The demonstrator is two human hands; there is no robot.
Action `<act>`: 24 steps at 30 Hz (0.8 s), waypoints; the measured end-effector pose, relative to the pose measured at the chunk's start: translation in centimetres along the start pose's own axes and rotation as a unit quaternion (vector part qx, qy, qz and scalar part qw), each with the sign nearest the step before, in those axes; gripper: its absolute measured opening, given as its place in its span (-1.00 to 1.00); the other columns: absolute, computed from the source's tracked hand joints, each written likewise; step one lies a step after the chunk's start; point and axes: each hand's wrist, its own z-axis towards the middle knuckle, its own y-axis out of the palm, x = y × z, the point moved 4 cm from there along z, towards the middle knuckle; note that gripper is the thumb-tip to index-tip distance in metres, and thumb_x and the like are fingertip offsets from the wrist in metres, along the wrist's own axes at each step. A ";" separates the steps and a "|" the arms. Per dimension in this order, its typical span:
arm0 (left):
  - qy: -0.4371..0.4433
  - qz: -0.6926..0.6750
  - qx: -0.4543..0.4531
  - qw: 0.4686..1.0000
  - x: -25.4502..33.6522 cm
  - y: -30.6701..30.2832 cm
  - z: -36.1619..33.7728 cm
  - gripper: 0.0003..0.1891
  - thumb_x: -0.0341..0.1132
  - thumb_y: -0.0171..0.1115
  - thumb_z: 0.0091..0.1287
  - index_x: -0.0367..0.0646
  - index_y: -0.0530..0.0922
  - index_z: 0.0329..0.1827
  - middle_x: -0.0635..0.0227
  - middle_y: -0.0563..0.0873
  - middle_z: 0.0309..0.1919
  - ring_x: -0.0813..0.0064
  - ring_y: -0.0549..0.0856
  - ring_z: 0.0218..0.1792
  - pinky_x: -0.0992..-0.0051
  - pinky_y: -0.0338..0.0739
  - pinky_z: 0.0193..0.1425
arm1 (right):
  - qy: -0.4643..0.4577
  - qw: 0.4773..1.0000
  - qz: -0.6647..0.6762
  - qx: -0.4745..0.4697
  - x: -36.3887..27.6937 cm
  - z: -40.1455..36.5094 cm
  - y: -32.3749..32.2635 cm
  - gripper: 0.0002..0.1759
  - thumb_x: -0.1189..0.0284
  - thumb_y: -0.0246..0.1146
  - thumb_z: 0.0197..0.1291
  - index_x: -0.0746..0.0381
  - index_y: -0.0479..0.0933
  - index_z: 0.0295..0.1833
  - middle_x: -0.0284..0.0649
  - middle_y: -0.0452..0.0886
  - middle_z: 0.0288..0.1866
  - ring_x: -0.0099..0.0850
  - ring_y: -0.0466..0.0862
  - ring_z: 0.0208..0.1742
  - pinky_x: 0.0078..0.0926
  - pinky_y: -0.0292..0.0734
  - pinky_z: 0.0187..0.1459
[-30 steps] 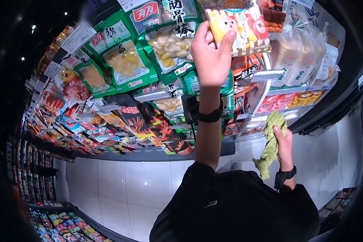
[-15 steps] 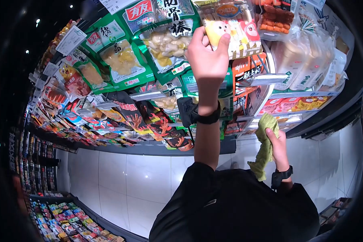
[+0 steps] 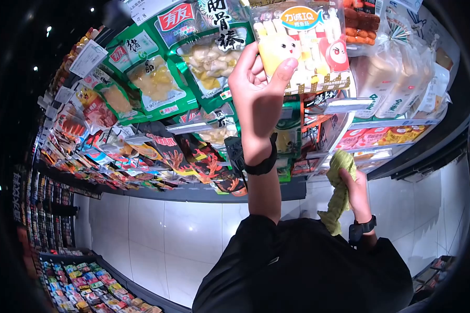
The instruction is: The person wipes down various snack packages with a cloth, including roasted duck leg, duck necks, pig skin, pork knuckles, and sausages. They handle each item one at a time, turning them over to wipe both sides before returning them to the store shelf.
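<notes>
My left hand grips the lower left corner of a snack package with a yellow cartoon face, a red one and a blue-orange label, its thumb on the front. The package is at the top middle, in front of the shelf. Green bags of food hang just left of it. Lower right, my right hand is closed on a crumpled yellow-green cloth, which hangs down beside the fingers.
Bread bags stand on a shelf at the right, with price rails sticking out. Many snack packs hang at the left. White floor tiles lie below, and another snack display is at the lower left.
My left hand has moved down and slightly left, and the package has come down and looks larger, with more of its front showing. My right hand and the cloth have shifted slightly left and down.
</notes>
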 end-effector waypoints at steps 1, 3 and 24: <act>-0.006 0.005 -0.002 1.000 0.0 -0.2 -0.1 -0.60 -0.46 0.43 0.35 -0.36 0.57 0.22 0.28 0.81 -0.10 0.69 0.72 -0.16 0.68 0.56 -0.10 | 0.007 1.000 0.008 -0.007 0.1 0.0 0.1 -0.76 0.46 0.18 0.53 0.38 0.66 0.08 -0.39 0.71 -0.17 -0.64 0.61 -0.20 -0.58 0.53 -0.14; -0.011 0.010 -0.004 1.000 0.1 -0.4 -0.2 -0.62 -0.46 0.42 0.36 -0.37 0.58 0.20 0.23 0.82 -0.07 0.62 0.76 -0.08 0.61 0.63 0.03 | 0.001 1.000 0.005 -0.006 0.0 0.1 0.3 -0.76 0.46 0.18 0.53 0.38 0.66 0.08 -0.38 0.71 -0.17 -0.64 0.61 -0.20 -0.58 0.54 -0.14; 0.027 -0.065 -0.032 0.997 -0.6 0.5 1.8 -0.60 -0.45 0.42 0.37 -0.44 0.56 0.21 0.23 0.80 -0.09 0.64 0.73 -0.15 0.64 0.59 0.01 | 0.001 1.000 -0.015 0.006 0.3 -0.4 0.2 -0.77 0.45 0.19 0.51 0.38 0.66 0.03 -0.42 0.68 -0.23 -0.66 0.58 -0.24 -0.60 0.50 -0.19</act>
